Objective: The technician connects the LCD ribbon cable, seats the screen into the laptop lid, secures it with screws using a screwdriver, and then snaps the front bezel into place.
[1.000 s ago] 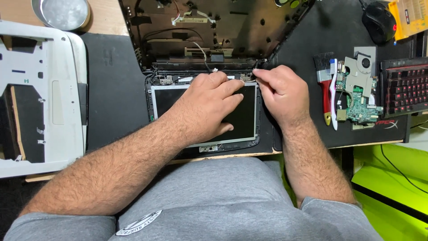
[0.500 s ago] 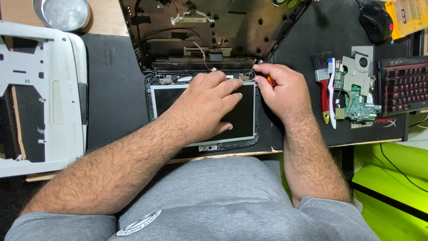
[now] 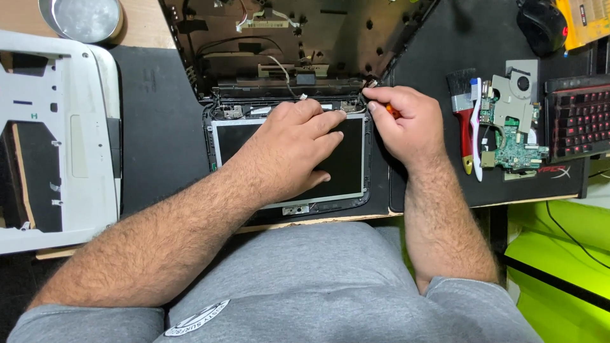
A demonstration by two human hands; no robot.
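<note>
1. The left hand (image 3: pixel 289 149) lies flat, palm down, on the dark screen panel (image 3: pixel 346 168) of an opened laptop, its fingers spread wide and gripping nothing.
2. The right hand (image 3: pixel 403 124) is closed tight around a small orange-handled tool (image 3: pixel 393 112) at the panel's upper right corner, beside the right hinge (image 3: pixel 349 106).
3. The panel sits in the middle of a black work mat (image 3: pixel 159 140), just in front of the person, with the stripped laptop base (image 3: pixel 286 38) open behind it.
4. The mat covers a wooden desk (image 3: pixel 146 25); a round metal tin (image 3: pixel 81 18) stands at the far left corner.
5. A white plastic casing (image 3: pixel 57 127) lies on the left.
6. On the right lie a red-handled brush (image 3: pixel 464 121), a green circuit board with a fan (image 3: pixel 515 127), a keyboard with red keys (image 3: pixel 581 117) and a black mouse (image 3: pixel 541 25).
7. Bright green flooring (image 3: pixel 559 267) shows below the desk's right edge.
</note>
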